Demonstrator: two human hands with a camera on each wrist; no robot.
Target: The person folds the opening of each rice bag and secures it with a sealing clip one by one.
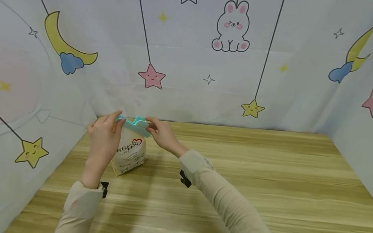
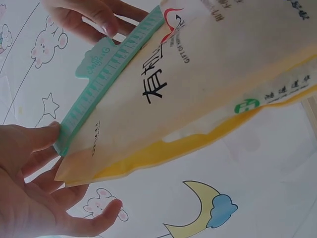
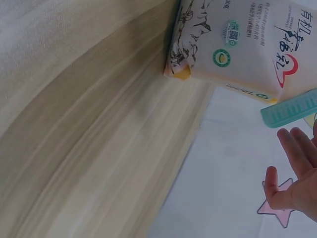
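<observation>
A turquoise bag clip (image 1: 137,126) lies across the top of a pale paper bag (image 1: 130,155) with black lettering and a red heart. The bag stands upright on the table, yellow showing along its side. My left hand (image 1: 103,138) pinches the clip's left end, and in the left wrist view its thumb (image 2: 44,135) presses the clip while other fingers reach behind the bag corner. At the clip's middle and right end, my right hand (image 1: 163,134) grips near the raised handle tab. In the right wrist view, that hand's outer fingers (image 3: 297,153) extend below the clip (image 3: 290,110).
The wood-grain table (image 1: 251,184) stretches away to the right and front. White cloth walls (image 1: 192,56) printed with stars, moons and rabbits enclose its back and sides; the bag is close to the back left corner.
</observation>
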